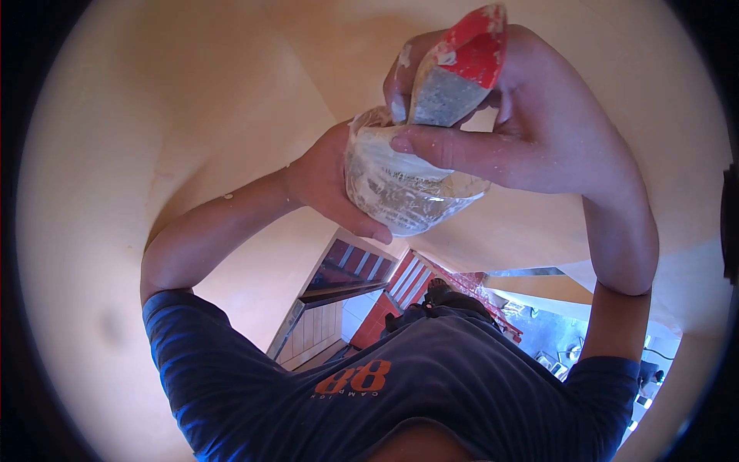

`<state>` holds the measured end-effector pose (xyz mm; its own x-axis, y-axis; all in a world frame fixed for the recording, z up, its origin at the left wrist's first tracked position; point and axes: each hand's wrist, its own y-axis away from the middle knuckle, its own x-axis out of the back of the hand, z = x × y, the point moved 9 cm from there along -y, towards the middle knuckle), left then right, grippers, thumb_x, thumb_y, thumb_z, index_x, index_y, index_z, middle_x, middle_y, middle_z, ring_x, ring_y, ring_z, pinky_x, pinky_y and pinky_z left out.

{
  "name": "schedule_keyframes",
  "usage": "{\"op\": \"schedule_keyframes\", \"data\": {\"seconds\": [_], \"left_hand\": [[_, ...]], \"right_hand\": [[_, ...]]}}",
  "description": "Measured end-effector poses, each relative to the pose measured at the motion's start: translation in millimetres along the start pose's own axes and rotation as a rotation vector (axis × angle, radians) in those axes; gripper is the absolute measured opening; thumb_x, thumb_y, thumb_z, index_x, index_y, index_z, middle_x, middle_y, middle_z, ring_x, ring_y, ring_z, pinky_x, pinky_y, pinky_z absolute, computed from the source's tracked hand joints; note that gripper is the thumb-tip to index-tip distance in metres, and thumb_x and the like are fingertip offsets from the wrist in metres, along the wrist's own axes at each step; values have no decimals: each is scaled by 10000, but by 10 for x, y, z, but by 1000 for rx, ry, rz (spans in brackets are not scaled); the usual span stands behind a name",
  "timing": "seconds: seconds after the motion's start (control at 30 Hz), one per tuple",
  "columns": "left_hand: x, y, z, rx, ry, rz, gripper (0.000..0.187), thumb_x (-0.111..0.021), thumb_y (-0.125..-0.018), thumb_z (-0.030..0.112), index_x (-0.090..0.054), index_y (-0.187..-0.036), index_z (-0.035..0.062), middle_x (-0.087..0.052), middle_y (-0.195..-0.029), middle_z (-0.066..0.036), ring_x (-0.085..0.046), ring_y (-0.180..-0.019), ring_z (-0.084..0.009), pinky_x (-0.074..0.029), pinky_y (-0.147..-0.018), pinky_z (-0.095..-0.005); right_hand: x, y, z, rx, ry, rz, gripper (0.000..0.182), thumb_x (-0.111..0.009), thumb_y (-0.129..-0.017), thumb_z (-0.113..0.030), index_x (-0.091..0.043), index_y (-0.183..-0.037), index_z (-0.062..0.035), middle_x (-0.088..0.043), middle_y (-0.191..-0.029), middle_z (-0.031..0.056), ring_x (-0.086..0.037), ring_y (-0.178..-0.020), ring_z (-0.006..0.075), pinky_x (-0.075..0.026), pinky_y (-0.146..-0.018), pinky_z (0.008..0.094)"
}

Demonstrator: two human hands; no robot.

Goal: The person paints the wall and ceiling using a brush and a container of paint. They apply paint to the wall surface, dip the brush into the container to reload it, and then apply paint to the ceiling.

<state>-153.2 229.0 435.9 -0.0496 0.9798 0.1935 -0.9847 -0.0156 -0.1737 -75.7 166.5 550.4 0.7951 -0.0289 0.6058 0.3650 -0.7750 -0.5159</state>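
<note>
In the upper middle, my left hand [331, 173] is wrapped round the side of a clear plastic container [416, 196] smeared with white paste. My right hand [531, 142] grips a putty knife [454, 81] with a red part and a grey, paste-marked part. The knife's grey end is at the container's rim, and my right thumb lies across the rim. Dried white paste marks some fingers of my right hand. The far side of the container is partly hidden by my hands.
Plain beige walls [92, 192] surround my arms. Far below are a wooden door [312, 335], a red and white slatted structure [408, 277], and a floor [558, 331] with several scattered objects at the lower right.
</note>
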Motion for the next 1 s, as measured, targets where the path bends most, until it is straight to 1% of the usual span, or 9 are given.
{"op": "schedule_keyframes", "data": {"seconds": [0.03, 0.27, 0.37, 0.43, 0.53, 0.77, 0.87, 0.93, 1.0], "left_hand": [[51, 5, 29, -13, 8, 76, 1045, -884, -537, 85, -258, -1374, 66, -489, -1265, -96, -498, -1179, -196, -421, -998, -371], [80, -13, 87, -107, -17, 129, 1018, -868, -555, 106, -249, -1362, 75, -442, -1255, -101, -465, -1199, -205, -412, -995, -361], [70, -4, 100, -121, -183, 115, 995, -859, -562, 115, -257, -1354, 77, -447, -1229, -100, -470, -1190, -203, -405, -998, -351], [64, 7, 147, -189, -282, 113, 964, -851, -563, 111, -284, -1341, 80, -450, -1238, -102, -477, -1183, -206, -402, -1001, -348], [71, -12, 254, -256, -390, 83, 936, -848, -560, 102, -311, -1327, 81, -457, -1241, -100, -487, -1173, -210, -405, -997, -345], [91, -42, 319, -227, -420, 33, 923, -845, -565, 99, -318, -1322, 78, -466, -1238, -99, -492, -1171, -214, -409, -990, -350], [81, -17, 260, -215, -391, 33, 940, -852, -556, 99, -313, -1325, 75, -460, -1246, -100, -484, -1180, -213, -404, -998, -352], [109, -14, 256, -202, -416, 90, 965, -862, -546, 99, -302, -1332, 71, -453, -1253, -100, -472, -1198, -216, -397, -1009, -351], [137, -26, 237, -223, -414, 105, 978, -867, -541, 104, -298, -1335, 69, -447, -1261, -100, -464, -1207, -215, -394, -1013, -349]], "right_hand": [[-13, 3, -4, 20, 4, -3, 225, -725, -750, 23, -582, -918, -20, -600, -909, 43, -607, -836, 121, -498, -713, 262], [122, 53, -88, 118, -78, 58, 242, -724, -749, 32, -577, -934, -21, -600, -898, 51, -607, -827, 125, -493, -707, 261], [191, 120, -167, 95, -26, 90, 247, -723, -743, 46, -577, -930, -22, -601, -896, 59, -605, -810, 130, -492, -693, 267], [167, 181, -65, 23, -149, 118, 258, -722, -733, 58, -577, -930, -23, -602, -870, 67, -603, -784, 133, -487, -667, 264], [118, 233, -39, 62, -134, 71, 230, -723, -731, 45, -584, -903, -19, -601, -827, 70, -602, -755, 134, -476, -643, 254], [198, 247, 67, -39, -154, 43, 175, -730, -729, 15, -602, -842, -20, -608, -797, 73, -604, -728, 138, -464, -621, 254], [164, 247, 32, 18, -76, 56, 184, -738, -719, 14, -607, -845, -16, -611, -799, 76, -610, -735, 147, -474, -625, 266], [322, 338, -111, 320, -127, 282, 190, -748, -712, 8, -616, -847, -14, -613, -810, 86, -622, -753, 172, -487, -642, 280], [364, 429, -63, 264, -123, 302, 195, -751, -714, -4, -618, -855, -17, -608, -820, 91, -627, -768, 187, -495, -655, 289]]}}
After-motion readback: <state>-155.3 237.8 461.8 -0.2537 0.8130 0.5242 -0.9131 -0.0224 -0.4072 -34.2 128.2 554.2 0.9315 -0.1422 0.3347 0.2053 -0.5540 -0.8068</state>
